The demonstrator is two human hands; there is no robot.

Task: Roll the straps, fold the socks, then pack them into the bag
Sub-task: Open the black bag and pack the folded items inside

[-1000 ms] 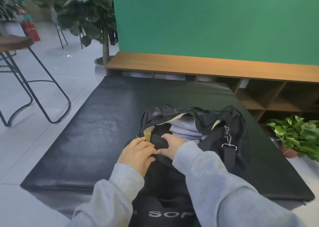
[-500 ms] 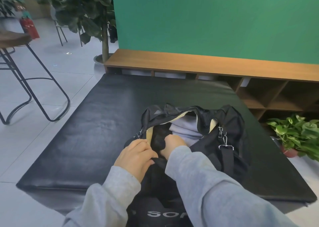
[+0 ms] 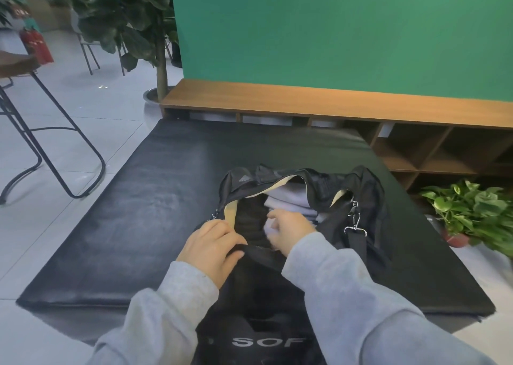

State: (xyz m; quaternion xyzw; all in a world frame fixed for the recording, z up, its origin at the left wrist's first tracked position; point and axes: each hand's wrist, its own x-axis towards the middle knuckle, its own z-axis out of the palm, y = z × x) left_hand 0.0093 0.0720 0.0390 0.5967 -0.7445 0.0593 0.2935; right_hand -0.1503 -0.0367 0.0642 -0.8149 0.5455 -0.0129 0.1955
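The black bag (image 3: 319, 198) lies on the dark mat (image 3: 155, 206) with its open mouth running left to right, just past both hands. The left hand (image 3: 213, 249) grips the near left edge of the opening, and the right hand (image 3: 288, 230) is nearer the inside, its fingers curled down in the mouth, but I cannot tell if it holds anything. Pale folded clothes (image 3: 291, 202) fill the far right part, so the dark gap on the left looks like the free room.
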